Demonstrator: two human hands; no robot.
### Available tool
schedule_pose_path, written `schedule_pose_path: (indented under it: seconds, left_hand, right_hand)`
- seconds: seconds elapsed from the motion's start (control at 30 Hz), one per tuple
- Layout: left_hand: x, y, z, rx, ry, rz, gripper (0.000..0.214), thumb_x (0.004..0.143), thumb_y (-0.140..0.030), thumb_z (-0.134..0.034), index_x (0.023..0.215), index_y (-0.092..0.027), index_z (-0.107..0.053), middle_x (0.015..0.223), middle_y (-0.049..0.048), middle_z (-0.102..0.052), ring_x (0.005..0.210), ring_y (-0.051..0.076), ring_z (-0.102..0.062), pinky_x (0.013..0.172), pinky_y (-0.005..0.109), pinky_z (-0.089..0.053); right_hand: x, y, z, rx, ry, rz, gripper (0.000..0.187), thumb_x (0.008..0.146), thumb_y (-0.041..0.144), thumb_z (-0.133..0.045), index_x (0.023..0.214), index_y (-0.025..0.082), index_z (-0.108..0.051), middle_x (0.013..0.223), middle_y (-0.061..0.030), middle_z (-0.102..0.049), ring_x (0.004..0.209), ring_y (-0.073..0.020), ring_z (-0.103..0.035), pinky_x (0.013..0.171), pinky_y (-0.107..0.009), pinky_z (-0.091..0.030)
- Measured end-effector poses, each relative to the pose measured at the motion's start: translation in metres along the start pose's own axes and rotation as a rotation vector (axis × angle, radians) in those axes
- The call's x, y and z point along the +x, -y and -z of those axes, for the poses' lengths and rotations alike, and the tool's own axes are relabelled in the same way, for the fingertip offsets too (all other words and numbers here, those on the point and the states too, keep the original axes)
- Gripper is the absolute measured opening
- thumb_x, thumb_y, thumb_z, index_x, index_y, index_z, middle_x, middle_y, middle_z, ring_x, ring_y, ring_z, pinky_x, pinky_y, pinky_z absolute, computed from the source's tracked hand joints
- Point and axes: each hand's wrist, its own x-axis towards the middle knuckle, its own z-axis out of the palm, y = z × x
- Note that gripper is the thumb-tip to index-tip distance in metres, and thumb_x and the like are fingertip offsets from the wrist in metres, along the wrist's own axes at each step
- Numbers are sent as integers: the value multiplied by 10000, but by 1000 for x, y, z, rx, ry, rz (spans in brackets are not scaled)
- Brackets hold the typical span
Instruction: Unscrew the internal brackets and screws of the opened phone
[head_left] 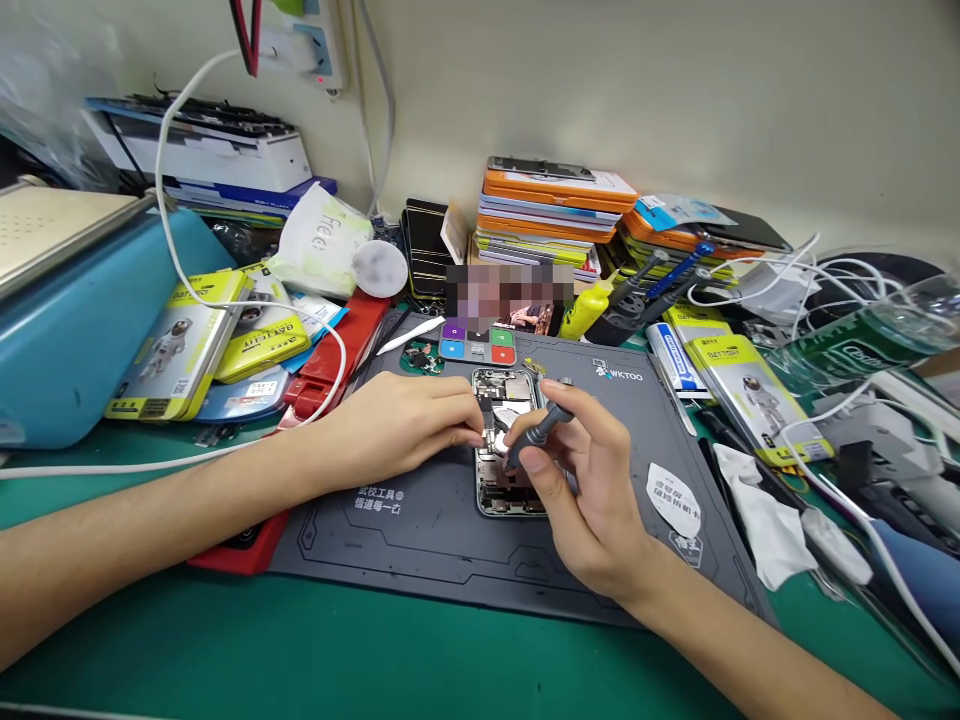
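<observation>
- The opened phone (493, 482) lies on the grey mat (435, 545) in front of me, its inner parts bare.
- My right hand (589, 470) grasps a dark screwdriver (537, 432), tilted over the phone; I can't tell whether its tip touches anything.
- My left hand (409, 420) has its fingertips drawn together at the phone's left side; whether they pinch something small, I can't tell.
- To work well here, I'd judge, I should stand the driver square to its seat, press lightly, and brace the frame with my left fingers, clear of the connectors.
- The mat reads "WKTOO" at its far right, with Chinese characters near my left forearm.
- A white oval label (673, 500) carries Chinese print.
- Yellow boxes on the left (180, 350) and right (739, 385) say "BATTERY".
- The pale pouch (322, 235) seems to say "free"; the bottle's label (862, 355) is too blurred.
</observation>
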Motion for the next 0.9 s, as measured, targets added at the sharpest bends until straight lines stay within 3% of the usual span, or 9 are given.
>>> schedule_pose_path:
  seconds: [0.17,0.47,0.77,0.9]
  left_hand:
    - [-2,1,-3,66,-30,-65,152,1132,-262,-554,1078,-194,-678,1081,7,-743,942,158,-726,791,246,-465]
    - [-1,-1,-1,217,0,-119,172,1115,-201,-524,1031,-194,-674,975,11,-733,834,171,-698,702,293,-420]
    - [-2,0,-2,235,22,-76,211,1127,-279,-527,1001,-192,-672,910,0,-725,834,190,-689,715,316,-427]
    - [-2,0,-2,246,36,-79,210,1126,-283,-526,1005,-195,-674,907,0,-727,835,195,-687,713,321,-424]
  right_hand:
    - [1,0,-1,14,-12,12,632,1097,99,-484,1643,364,-308,1238,-90,-628,899,-204,-667,735,-399,-618]
    - [2,1,-1,18,-10,-5,614,1106,141,-484,1644,379,-306,1154,-74,-657,883,-236,-683,707,-438,-627]
    - [1,1,-1,61,-6,-38,618,1102,132,-494,1630,401,-318,1144,-67,-640,821,-215,-669,683,-429,-651]
    - [1,2,-1,58,-2,-28,618,1101,135,-494,1628,405,-319,1167,-73,-646,894,-241,-699,705,-448,-668]
